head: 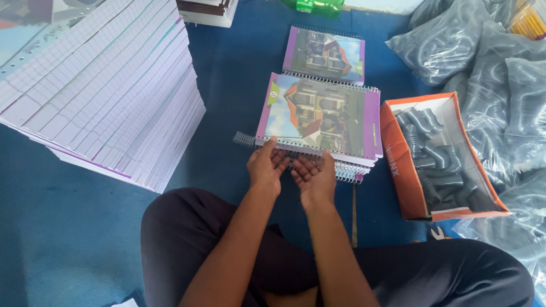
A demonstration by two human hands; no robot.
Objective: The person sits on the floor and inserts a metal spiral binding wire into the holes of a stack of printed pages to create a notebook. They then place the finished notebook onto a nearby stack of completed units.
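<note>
Head view is showing the left hand [267, 165] and right hand [311, 177] working at the near edge of a stack of spiral notebooks [318, 116] lying on the blue floor [85, 227]; both sets of fingers are curling loosely around the wire binding coil [245, 139], which is sticking out at the left. Judging from this, the coil could be skipping holes or bending, since the fingers are gripping lightly. An orange box [398, 165] of coils is sitting just right
</note>
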